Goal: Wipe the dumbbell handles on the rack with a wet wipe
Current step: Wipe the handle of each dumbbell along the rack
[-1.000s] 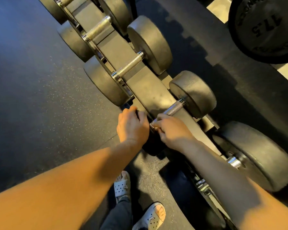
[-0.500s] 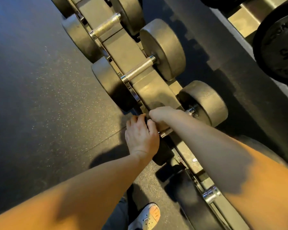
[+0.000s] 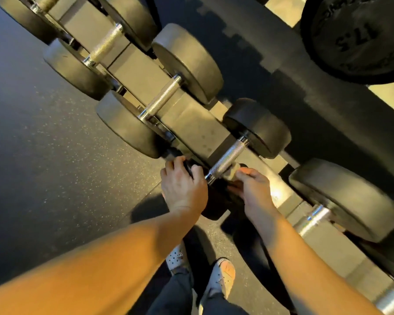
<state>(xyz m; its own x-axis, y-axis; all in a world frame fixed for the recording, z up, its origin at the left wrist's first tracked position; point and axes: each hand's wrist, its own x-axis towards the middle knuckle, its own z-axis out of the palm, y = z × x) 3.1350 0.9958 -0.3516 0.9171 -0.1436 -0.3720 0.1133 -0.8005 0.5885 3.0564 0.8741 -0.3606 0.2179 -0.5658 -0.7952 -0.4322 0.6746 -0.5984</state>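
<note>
Left hand: the left hand (image 3: 183, 187) grips the near weight head (image 3: 214, 198) of a small dumbbell, fingers curled over its top edge.
Right hand: the right hand (image 3: 253, 189) pinches a crumpled wet wipe (image 3: 231, 171) against the near end of the knurled handle (image 3: 226, 158).
Dumbbell: it lies across the rack (image 3: 191, 123), its far head (image 3: 258, 127) beyond the rail.
Neighbours: two larger dumbbells sit further along the rack, handles (image 3: 163, 98) bare; another, bigger one (image 3: 344, 198) lies to the right.
Floor: dark speckled rubber flooring (image 3: 55, 144); a pair of perforated white shoes (image 3: 223, 276) stands below the forearms.
Background: a plate marked 17.5 (image 3: 355, 37) fills the upper right corner.
</note>
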